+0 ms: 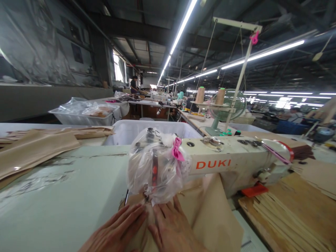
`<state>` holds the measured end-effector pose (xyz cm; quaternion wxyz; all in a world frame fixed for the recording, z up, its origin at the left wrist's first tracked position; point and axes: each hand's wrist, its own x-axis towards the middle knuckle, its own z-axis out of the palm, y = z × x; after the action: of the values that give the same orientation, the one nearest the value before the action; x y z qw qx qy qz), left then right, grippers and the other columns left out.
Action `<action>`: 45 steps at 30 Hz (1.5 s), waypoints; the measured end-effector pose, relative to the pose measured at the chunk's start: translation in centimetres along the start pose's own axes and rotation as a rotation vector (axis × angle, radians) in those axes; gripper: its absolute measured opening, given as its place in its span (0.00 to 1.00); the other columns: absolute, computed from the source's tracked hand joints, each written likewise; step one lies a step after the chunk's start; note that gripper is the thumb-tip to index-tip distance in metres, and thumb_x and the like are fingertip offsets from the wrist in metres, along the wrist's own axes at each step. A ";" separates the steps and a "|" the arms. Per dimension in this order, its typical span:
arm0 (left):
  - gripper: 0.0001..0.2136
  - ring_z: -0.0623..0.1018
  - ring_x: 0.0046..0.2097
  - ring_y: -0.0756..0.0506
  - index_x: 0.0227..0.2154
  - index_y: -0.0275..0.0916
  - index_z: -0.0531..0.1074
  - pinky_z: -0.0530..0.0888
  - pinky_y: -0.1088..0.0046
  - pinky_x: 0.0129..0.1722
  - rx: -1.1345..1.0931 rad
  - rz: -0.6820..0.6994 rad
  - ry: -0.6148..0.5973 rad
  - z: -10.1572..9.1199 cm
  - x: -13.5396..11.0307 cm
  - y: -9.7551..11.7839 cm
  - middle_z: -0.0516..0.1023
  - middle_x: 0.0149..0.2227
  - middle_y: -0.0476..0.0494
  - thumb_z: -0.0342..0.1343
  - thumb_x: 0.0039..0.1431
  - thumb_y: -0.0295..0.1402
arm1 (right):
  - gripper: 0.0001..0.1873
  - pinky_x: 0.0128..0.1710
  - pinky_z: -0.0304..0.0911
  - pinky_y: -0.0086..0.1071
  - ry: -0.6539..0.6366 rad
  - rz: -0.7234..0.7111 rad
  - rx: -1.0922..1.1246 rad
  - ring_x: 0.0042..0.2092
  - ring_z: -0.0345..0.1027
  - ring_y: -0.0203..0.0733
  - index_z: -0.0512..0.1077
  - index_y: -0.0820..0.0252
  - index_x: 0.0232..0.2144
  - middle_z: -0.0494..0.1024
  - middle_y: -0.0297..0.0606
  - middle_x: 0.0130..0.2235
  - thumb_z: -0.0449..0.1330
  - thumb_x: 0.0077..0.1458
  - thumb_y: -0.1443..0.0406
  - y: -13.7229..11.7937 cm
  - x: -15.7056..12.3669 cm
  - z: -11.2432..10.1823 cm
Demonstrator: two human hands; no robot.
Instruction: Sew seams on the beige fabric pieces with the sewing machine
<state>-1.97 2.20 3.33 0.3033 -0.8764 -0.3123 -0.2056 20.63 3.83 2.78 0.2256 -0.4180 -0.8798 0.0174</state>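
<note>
A cream sewing machine (231,162) marked DUKI stands in front of me, its head wrapped in a clear plastic bag (153,168) tied with a pink ribbon. A tan piece of material (210,213) lies under the machine head and runs toward me. My left hand (118,229) rests flat on this material just left of the needle area, fingers stretched out. My right hand (172,229) lies flat beside it, fingers extended toward the machine head. Neither hand holds anything. The needle itself is hidden by the bag.
Stacked tan pieces (34,147) lie at the left on the pale green table (65,196). A white bin (131,131) sits behind the machine. Wooden board with tan strips (288,213) at right. Thread cones (201,95) and a green fan (228,108) stand behind. A person (134,85) works far off.
</note>
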 end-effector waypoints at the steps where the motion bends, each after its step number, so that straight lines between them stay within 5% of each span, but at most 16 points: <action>1: 0.29 0.75 0.57 0.44 0.64 0.37 0.58 0.75 0.70 0.54 -0.008 -0.011 -0.033 -0.3 0.1 0.0 0.72 0.60 0.46 0.49 0.63 0.44 | 0.22 0.61 0.58 0.59 0.004 0.004 0.002 0.57 0.67 0.55 0.67 0.62 0.58 0.74 0.45 0.56 0.57 0.63 0.62 0.0 0.0 0.0; 17: 0.29 0.70 0.62 0.47 0.62 0.40 0.64 0.64 0.75 0.62 -0.032 -0.027 -0.085 -1.4 1.1 -0.8 0.70 0.62 0.47 0.56 0.60 0.46 | 0.24 0.65 0.51 0.61 -0.108 0.025 -0.035 0.63 0.61 0.51 0.59 0.58 0.64 0.67 0.39 0.62 0.50 0.69 0.58 -0.1 0.9 -0.7; 34: 0.27 0.73 0.60 0.42 0.62 0.39 0.64 0.71 0.71 0.58 -0.122 -0.072 -0.110 -0.7 0.8 -0.8 0.70 0.61 0.43 0.55 0.62 0.44 | 0.26 0.60 0.61 0.59 -0.126 0.044 -0.074 0.61 0.64 0.55 0.62 0.57 0.63 0.69 0.41 0.61 0.55 0.63 0.65 0.0 1.0 -0.2; 45: 0.26 0.74 0.59 0.43 0.60 0.37 0.66 0.69 0.69 0.60 -0.104 -0.056 -0.105 -1.7 1.3 -0.9 0.72 0.60 0.43 0.54 0.62 0.44 | 0.28 0.62 0.58 0.59 -0.037 0.037 -0.090 0.62 0.62 0.54 0.58 0.57 0.65 0.69 0.42 0.61 0.55 0.64 0.64 0.1 0.5 0.5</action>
<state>-1.91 2.21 5.66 0.2349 -0.8915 -0.3411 -0.1835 20.22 4.35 2.47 0.1899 -0.4436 -0.8758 -0.0102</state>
